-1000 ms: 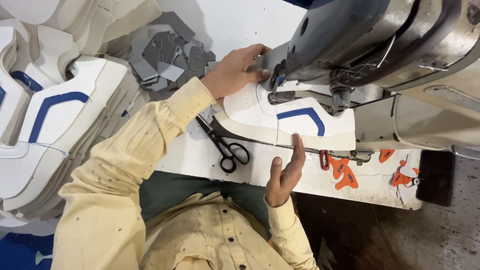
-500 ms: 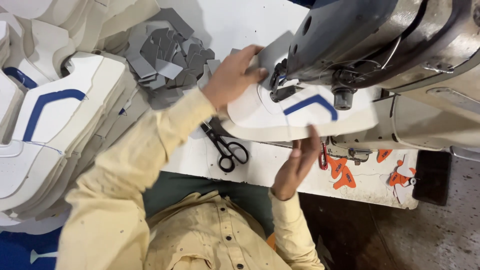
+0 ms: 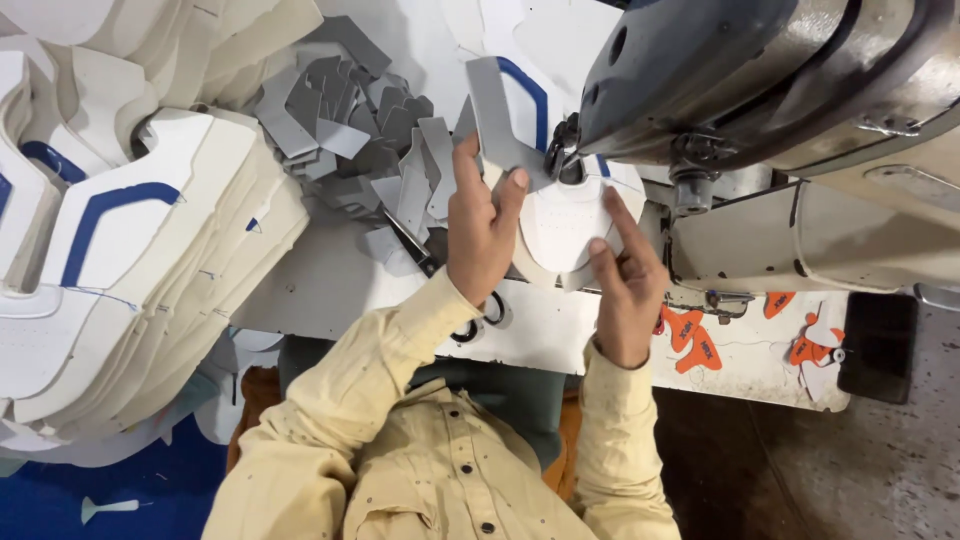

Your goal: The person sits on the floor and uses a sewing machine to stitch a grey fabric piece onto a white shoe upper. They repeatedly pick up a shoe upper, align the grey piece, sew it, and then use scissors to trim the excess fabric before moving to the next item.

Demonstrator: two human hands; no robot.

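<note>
Left hand: we see our left hand (image 3: pixel 482 235) pinched on the grey strip (image 3: pixel 500 125), thumb and fingers together along its near end.
Right hand: our right hand (image 3: pixel 625 285) lies spread with fingers apart, flat on the white shoe-upper panel (image 3: pixel 565 225), pressing rather than gripping.
Panel's place: it sits under the needle area of the sewing machine (image 3: pixel 760 90), between both hands, a blue stripe (image 3: pixel 530 85) showing on its far side.
Handling: we judge the panel light, thin and floppy, likely to buckle if lifted by one corner; its flat edges beside the needle look the best hold. The strip seems stiffer but small and easy to slip.
Around: scissors (image 3: pixel 470 300) partly under the left wrist, grey cut pieces (image 3: pixel 350 130) far left, stacked white uppers (image 3: pixel 140 260) at left, orange cutouts (image 3: pixel 695 340) on the white table (image 3: pixel 330 290).
</note>
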